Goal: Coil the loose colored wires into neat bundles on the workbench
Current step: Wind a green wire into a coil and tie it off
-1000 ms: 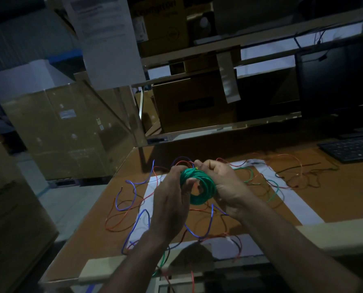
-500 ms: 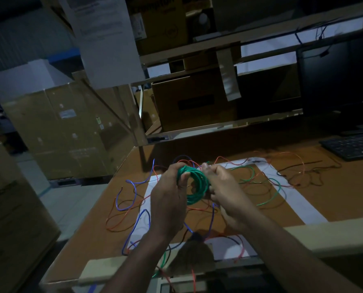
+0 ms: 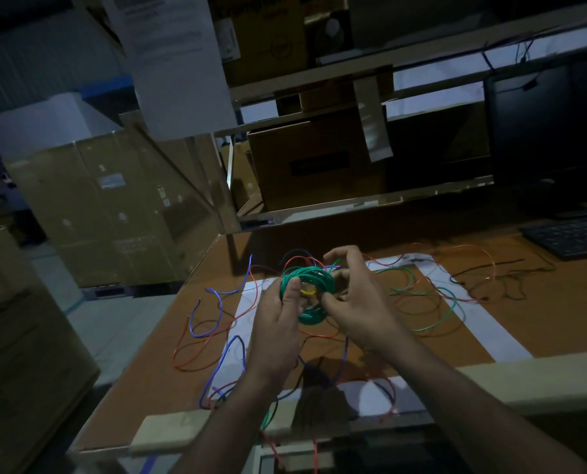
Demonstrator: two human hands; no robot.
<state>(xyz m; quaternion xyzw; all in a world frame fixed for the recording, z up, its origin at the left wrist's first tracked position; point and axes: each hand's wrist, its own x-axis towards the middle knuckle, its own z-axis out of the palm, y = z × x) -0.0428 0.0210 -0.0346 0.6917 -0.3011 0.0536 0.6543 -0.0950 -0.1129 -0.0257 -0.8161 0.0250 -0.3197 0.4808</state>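
Looking from the left, we see loose blue and red insulated wires (image 3: 217, 323) sprawled over the brown bench (image 3: 542, 323) and its white taped rectangle (image 3: 483, 333). Next comes the left hand (image 3: 278, 323), its grip closed on the left side of a round coil of green insulated wire (image 3: 311, 285), thumb pressed across the strands. The coil is lifted off the bench, between both hands (a small yellow piece (image 3: 307, 292) shows in its centre, too small for us to identify). The right hand (image 3: 357, 302) pinches the coil's right side, while its upper fingers arch loosely above. Further right, more green, orange and black wires (image 3: 432, 295) lie uncoiled on the bench, and a black keyboard (image 3: 572, 236) sits at the far edge.
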